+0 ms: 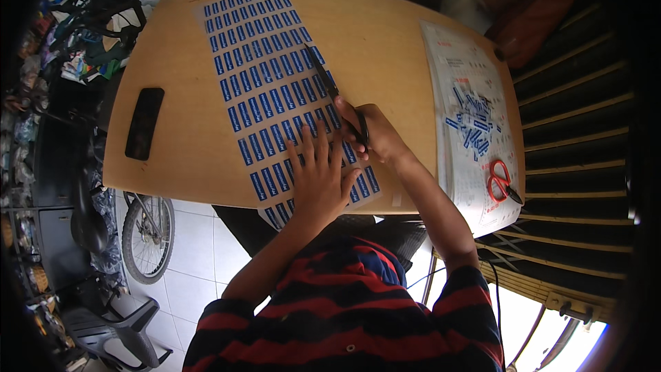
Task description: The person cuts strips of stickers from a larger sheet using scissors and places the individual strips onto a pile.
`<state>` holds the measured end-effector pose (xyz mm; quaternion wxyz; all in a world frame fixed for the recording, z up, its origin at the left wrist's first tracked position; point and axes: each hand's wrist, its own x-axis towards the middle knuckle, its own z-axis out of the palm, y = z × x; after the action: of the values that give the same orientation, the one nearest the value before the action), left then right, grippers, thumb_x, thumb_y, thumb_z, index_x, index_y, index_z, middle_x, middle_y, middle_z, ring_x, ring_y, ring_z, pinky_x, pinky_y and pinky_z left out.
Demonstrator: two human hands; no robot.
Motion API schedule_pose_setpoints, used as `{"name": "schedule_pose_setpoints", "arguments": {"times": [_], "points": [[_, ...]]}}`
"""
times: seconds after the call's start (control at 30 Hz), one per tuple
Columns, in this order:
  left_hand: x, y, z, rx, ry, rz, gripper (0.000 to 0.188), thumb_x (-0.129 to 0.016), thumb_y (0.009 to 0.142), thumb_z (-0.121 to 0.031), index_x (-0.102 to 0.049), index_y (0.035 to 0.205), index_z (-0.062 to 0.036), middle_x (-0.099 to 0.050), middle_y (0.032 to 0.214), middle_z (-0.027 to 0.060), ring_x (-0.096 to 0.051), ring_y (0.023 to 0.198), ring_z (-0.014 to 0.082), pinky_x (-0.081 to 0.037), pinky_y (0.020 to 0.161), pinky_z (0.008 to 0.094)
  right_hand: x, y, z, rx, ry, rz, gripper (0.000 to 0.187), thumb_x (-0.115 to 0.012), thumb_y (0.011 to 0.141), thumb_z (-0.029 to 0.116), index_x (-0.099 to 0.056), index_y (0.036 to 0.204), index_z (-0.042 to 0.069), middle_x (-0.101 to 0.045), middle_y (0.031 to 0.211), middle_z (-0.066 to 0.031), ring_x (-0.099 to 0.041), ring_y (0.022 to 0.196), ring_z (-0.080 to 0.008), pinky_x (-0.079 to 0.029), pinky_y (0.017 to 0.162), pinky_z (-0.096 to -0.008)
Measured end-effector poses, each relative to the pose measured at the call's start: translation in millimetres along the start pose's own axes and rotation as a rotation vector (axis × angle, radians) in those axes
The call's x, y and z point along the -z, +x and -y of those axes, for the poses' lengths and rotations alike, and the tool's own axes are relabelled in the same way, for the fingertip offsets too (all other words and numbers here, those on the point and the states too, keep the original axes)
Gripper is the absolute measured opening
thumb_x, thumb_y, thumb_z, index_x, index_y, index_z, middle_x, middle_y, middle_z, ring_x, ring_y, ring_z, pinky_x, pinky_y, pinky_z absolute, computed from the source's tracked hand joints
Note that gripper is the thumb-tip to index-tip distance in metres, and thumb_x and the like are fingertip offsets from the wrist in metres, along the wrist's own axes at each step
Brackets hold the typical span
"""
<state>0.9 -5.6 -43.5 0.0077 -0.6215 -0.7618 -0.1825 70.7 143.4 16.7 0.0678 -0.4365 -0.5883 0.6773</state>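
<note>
A long translucent sheet (249, 85) printed with rows of small blue labels lies on the wooden table. My left hand (319, 173) rests flat on its near part, fingers spread. My right hand (372, 132) grips black-handled scissors (323, 72), whose dark blades point away from me along the sheet's right edge. The blades look nearly closed; whether paper is between them I cannot tell. At the table's right side, a loose pile of cut blue labels (475, 124) lies on a printed white sheet (451, 48).
Red-handled scissors (498, 180) lie near the table's right edge. A black phone (144, 124) is on the left of the wooden table (186, 172). A bicycle (148, 238) stands left of the table, near a black chair (117, 327). A slatted metal gate (575, 127) is at right.
</note>
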Motion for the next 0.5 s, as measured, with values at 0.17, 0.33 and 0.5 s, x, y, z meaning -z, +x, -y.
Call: {"name": "schedule_pose_setpoints", "arguments": {"times": [0.17,0.33,0.5], "points": [[2.2,0.5,-0.5,0.008,-0.012,0.014,0.072,-0.046,0.099,-0.05,-0.034,0.152,-0.0037,-0.03,0.155,0.0275,-0.025,0.144,0.0491,-0.013,0.115,0.0679,-2.1,14.4,2.9,0.036,0.013,-0.025,0.067,-0.059,0.093,0.063,-0.05,0.061,0.004,-0.042,0.046,-0.0004,-0.042,0.034,-0.0107,-0.032,0.031,-0.0261],[2.1,0.9,-0.3,0.012,-0.023,0.023,0.072,-0.047,0.099,-0.05,-0.034,0.152,-0.0032,-0.03,0.155,0.0274,-0.026,0.144,0.0495,-0.013,0.115,0.0683,-5.9,27.4,9.9,0.052,0.026,-0.054,0.067,-0.06,0.092,0.062,-0.049,0.061,0.005,-0.042,0.046,0.0002,-0.042,0.033,-0.0098,-0.033,0.031,-0.0254],[-0.7,0.6,1.5,0.008,-0.03,0.026,0.072,-0.048,0.098,-0.05,-0.035,0.151,-0.0024,-0.03,0.155,0.0279,-0.025,0.144,0.05,-0.013,0.114,0.0689,-6.0,35.0,19.3,0.029,-0.013,-0.05,0.065,-0.06,0.092,0.065,-0.051,0.063,0.007,-0.044,0.049,0.0017,-0.041,0.035,-0.0077,-0.032,0.031,-0.0238]]}}
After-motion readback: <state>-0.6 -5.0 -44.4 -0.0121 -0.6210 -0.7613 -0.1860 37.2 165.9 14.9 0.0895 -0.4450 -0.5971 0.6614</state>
